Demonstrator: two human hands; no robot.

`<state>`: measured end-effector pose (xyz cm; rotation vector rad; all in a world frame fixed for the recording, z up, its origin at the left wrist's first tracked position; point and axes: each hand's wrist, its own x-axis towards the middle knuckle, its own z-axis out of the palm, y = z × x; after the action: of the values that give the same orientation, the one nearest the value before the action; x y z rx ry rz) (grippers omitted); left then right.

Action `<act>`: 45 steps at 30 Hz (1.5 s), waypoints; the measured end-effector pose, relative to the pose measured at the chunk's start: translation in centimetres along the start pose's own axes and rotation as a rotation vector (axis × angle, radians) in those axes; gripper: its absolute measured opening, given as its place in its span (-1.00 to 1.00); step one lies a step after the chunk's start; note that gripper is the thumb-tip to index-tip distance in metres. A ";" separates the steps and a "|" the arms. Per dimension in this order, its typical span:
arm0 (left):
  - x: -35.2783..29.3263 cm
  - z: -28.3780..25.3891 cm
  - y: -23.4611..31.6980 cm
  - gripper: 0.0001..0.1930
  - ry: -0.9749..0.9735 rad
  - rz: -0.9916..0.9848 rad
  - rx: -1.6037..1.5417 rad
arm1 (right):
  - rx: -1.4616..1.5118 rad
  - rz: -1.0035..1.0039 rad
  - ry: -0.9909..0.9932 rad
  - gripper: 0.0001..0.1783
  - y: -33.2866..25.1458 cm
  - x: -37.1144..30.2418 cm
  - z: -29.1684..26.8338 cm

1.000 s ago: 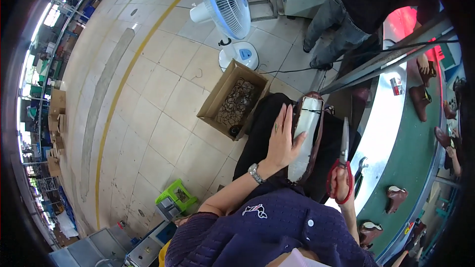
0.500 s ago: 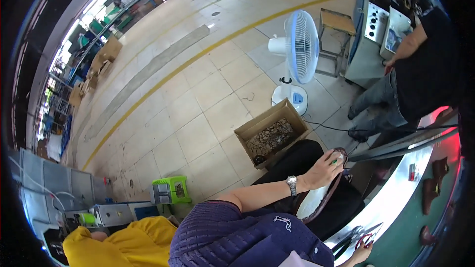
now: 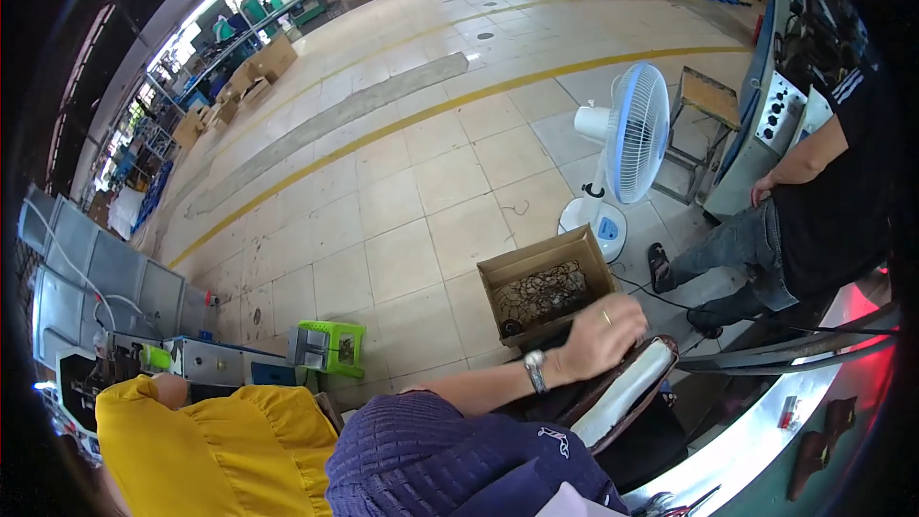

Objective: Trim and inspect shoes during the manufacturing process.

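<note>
Head view, single frame.

Left hand: reaching forward and to the right from a purple-sleeved arm, wristwatch on the wrist, ring on one finger. The hand lies palm down, fingers curled loosely over the near upper end of the shoe piece. It rests on the piece; whether the fingers pinch it or only press on it cannot be told, as the fingertips are hidden past the knuckles.

Right hand: not in view; only a trace of red-handled scissors shows at the bottom edge.

Shoe piece: a long item with a pale inner face and dark brown rim, lying directly under and below the left hand. Its long axis runs diagonally, from the hand at upper right down toward the person's lap at lower left. The left hand is the only one near it.

Box: open cardboard carton on the floor, just beyond the hand, holding dark small parts.

Fan: white and blue pedestal fan, standing past the box.

Counter: curved metal edge at lower right, with a green surface behind.

Stool: small green one on the floor, to the left.

Other people: one in a yellow top at lower left; one in a black shirt and jeans standing at right.
</note>
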<state>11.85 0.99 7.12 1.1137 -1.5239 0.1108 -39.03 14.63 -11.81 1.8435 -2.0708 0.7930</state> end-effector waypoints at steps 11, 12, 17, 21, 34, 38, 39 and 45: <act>-4.5 -0.6 -13.3 -0.38 -0.362 -0.348 0.560 | 0.165 0.002 -0.155 -0.55 -4.7 -0.3 1.8; -4.6 0.2 -12.3 -0.38 -0.373 -0.335 0.535 | 0.154 0.030 -0.159 -0.54 -4.6 -0.5 2.2; -4.4 1.5 -3.6 -0.43 -0.706 0.074 -0.085 | -0.010 0.362 -0.130 -0.50 -4.8 -8.5 -1.1; -4.8 4.5 0.2 -0.54 -0.880 0.362 -0.254 | 0.067 0.686 -0.252 -0.41 -12.1 -7.6 -4.9; 0.2 17.6 3.0 -0.65 -1.276 0.146 -0.363 | 0.385 1.017 -0.185 -0.58 -17.2 -7.6 -7.2; -0.6 19.0 2.4 -0.70 -1.222 0.256 -0.182 | 0.998 1.312 -0.155 -0.74 -20.0 -4.9 -9.8; -1.0 19.3 2.3 -0.71 -1.121 0.314 -0.199 | 1.097 1.295 -0.149 -0.74 -20.2 -4.4 -9.7; 0.7 21.8 0.4 -0.56 -0.999 0.066 -0.060 | 1.197 1.129 -0.317 -0.64 -22.5 3.0 -10.9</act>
<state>-3.98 -12.73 1.13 1.1218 -2.4144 -0.5203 -19.36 17.09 3.79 0.8300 -3.1780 2.5520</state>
